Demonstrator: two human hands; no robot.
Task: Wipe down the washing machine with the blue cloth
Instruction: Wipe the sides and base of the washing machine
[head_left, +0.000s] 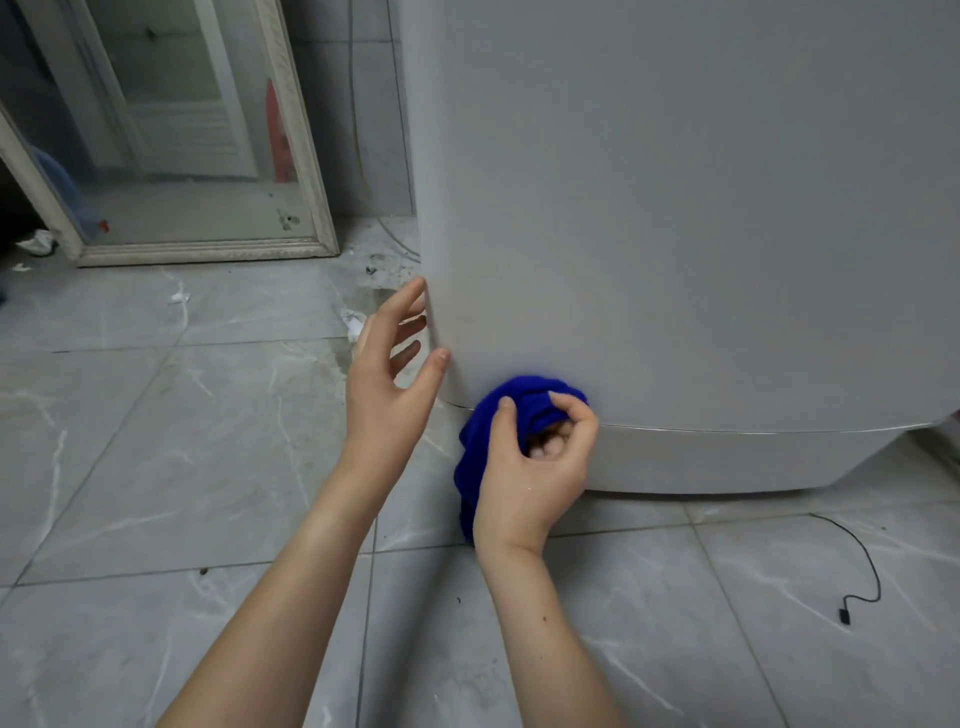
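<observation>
We press the bunched blue cloth (511, 415), gripped in our right hand (535, 467), low on the tall white washing machine (675, 208); left hand (389, 384), fingers spread, touches its near-left corner.

The left hand (387, 384) is held out spread, fingers straight and apart, thumb out. The right hand (535, 467), just beside it, is curled, thumb and fingers bunching the cloth (524, 396).

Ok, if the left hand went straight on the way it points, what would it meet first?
The washing machine, at its left corner: the left hand has straight fingers reaching about to that edge. Depth is unclear, so farther fingers might slip past it.
</observation>
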